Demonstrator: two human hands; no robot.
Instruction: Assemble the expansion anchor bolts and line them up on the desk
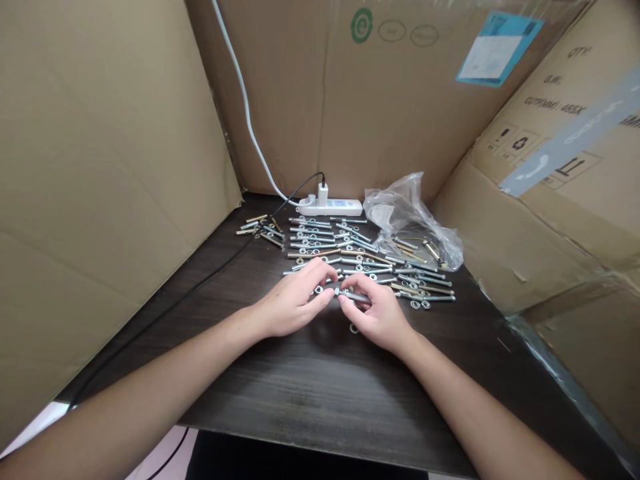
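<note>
My right hand (383, 313) pinches a metal bolt (356, 296) between thumb and fingers, just above the table. The bolt lies roughly level, and a nut (338, 291) sits near its left end. My left hand (299, 298) is curved on the other side, thumb and index finger apart, the thumb tip close to the nut; whether it touches cannot be made out. A loose nut (319, 290) shows beside the left fingers. A washer (354, 328) lies below the right hand. Beyond both hands, rows of bolts (313, 240) lie with nuts and washers among them.
A white power strip (345, 208) with a plugged-in adapter stands behind the rows. A clear plastic bag (400, 207) lies at the back right. A small pile of bolts (260, 228) is at left, crossed by a black cable (200, 275). Cardboard boxes (125, 133) wall the table (320, 393).
</note>
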